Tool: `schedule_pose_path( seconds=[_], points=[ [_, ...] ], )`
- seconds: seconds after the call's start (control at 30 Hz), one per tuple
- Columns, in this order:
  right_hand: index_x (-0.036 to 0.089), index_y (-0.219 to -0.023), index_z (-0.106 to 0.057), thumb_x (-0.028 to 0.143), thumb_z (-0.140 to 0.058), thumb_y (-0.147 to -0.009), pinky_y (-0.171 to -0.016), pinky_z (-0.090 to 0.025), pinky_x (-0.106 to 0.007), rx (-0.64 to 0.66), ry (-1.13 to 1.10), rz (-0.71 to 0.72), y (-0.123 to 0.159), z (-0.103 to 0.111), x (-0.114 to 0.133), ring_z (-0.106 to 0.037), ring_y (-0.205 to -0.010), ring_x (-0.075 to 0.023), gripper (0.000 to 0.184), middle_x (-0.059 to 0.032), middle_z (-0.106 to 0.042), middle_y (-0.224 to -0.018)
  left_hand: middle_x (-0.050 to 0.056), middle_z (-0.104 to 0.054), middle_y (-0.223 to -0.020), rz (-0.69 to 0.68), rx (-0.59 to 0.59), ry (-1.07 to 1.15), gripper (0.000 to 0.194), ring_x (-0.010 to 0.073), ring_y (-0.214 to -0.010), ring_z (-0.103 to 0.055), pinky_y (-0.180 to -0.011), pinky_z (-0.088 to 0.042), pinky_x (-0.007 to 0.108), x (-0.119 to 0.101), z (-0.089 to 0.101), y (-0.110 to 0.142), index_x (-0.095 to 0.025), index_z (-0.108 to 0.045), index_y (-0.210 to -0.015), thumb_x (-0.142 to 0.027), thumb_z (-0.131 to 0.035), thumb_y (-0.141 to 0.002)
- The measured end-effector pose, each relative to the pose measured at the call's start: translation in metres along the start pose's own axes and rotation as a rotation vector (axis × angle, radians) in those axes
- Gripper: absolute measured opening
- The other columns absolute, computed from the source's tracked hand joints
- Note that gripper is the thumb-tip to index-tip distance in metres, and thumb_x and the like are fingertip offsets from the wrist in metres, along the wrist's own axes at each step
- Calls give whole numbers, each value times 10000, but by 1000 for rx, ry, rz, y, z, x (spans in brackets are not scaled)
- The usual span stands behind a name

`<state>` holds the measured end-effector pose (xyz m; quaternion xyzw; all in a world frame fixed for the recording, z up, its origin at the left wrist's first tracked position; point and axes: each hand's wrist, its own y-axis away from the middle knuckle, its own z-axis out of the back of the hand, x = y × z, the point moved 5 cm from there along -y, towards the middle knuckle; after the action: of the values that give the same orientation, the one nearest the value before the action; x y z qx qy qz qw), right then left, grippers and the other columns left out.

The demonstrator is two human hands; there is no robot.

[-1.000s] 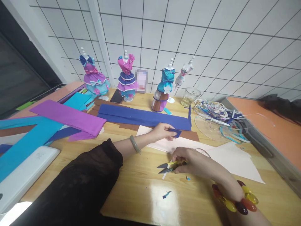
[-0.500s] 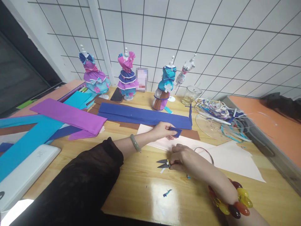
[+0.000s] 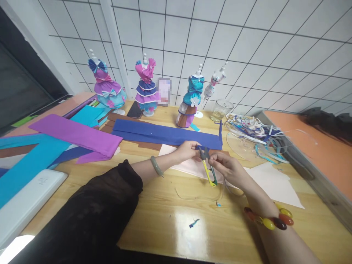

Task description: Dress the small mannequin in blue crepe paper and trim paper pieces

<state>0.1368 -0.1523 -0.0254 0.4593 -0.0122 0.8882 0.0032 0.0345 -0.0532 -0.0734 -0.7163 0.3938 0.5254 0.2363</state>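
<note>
I am working just in front of the long blue strip, near its right half. My left hand is pinching a small blue piece between thumb and fingers, close to the strip's front edge. My right hand is coming up beside it, slightly further right along the strip, its fingertips drawn together next to the snips. The snips are standing tilted between my two hands, dark blades pointing up toward the strip in front of the small piece, yellow and green handles hanging toward me. I cannot tell which hand is bearing them, nor whether my right fingers are gripping anything.

A pale pink sheet is lying in front of the strip, partly under my hands. A purple strip is lying to the left of the blue one, crossing over a turquoise strip. Behind the blue strip, three dressed mannequins are standing in a row; to its right, a heap of ribbon scraps is spreading over a clear plate.
</note>
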Motion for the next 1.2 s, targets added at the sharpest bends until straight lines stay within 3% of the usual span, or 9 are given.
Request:
schedule_pose_path(
  seconds=[0.13, 0.27, 0.4, 0.47, 0.53, 0.6, 0.73, 0.93, 1.2],
  points=[
    [211, -751, -517, 443, -473, -831, -647, -428, -290, -170, -337, -102, -4, 6, -5, -520, -661, -170, 249, -23, -537, -718, 63, -661, -762, 39, 7, 51, 396, 140, -650, -641, -638, -506, 286, 0, 1, -1, -89, -590, -863, -310, -789, -602],
    [219, -814, -492, 474, -402, -809, -565, -450, -317, -167, -595, -206, -7, 4, -6, -562, -603, -190, 270, -55, -569, -756, 49, -656, -751, 51, -27, 110, 385, 152, -641, -652, -645, -516, 313, -1, 2, 0, -108, -560, -854, -294, -788, -606],
    [231, -647, -373, 410, -481, -774, -404, -321, -250, -210, -740, -206, -8, 7, -10, -359, -398, -99, 245, 37, -398, -556, 64, -657, -774, 35, -38, 127, 360, 156, -690, -652, -646, -504, 302, -3, 3, 0, -113, -562, -836, -299, -778, -616],
    [234, -598, -286, 388, -543, -761, -358, -191, -219, -214, -743, -195, -8, 6, -12, -169, -363, -60, 341, 91, -235, -501, 58, -652, -767, 24, -42, 144, 366, 152, -703, -645, -653, -494, 296, -3, 4, 0, -113, -568, -823, -304, -786, -599],
    [234, -617, -320, 404, -612, -743, -357, -114, -207, -218, -701, -208, -8, 3, -14, -95, -377, -48, 360, 117, -153, -503, 49, -645, -757, 15, -39, 155, 373, 138, -701, -629, -660, -481, 289, -2, 4, -1, -113, -577, -818, -310, -791, -585],
    [222, -753, -452, 434, -681, -703, -362, -104, -198, -264, -653, -235, -6, 1, -15, -117, -374, -43, 316, 129, -164, -502, 43, -640, -761, 5, -15, 143, 366, 117, -683, -608, -663, -466, 275, -3, 2, 0, -112, -591, -817, -321, -786, -589],
    [173, -1018, -543, 491, -742, -629, -366, -155, -197, -358, -490, -266, -3, -2, -15, -219, -372, -48, 540, 122, -270, -487, 23, -629, -726, 41, 26, 36, 346, 81, -588, -567, -613, -439, 246, -2, -5, 4, -112, -610, -818, -326, -772, -599],
    [161, -710, -580, 514, -700, -665, -370, -192, -214, -328, -313, -203, -6, -1, -20, -278, -408, -66, 376, 69, -351, -469, 31, -650, -747, 52, 103, -116, 316, 73, -599, -563, -611, -443, 228, -2, -16, 9, -104, -643, -886, -281, -738, -642],
    [161, -713, -552, 526, -733, -619, -382, -131, -210, -351, -493, -284, -5, -1, -22, -211, -379, -45, 418, 98, -295, -458, 29, -634, -671, 74, 113, -64, 409, 132, -674, -631, -661, -473, 274, 1, -15, 7, -108, -579, -781, -373, -798, -559]
  ],
)
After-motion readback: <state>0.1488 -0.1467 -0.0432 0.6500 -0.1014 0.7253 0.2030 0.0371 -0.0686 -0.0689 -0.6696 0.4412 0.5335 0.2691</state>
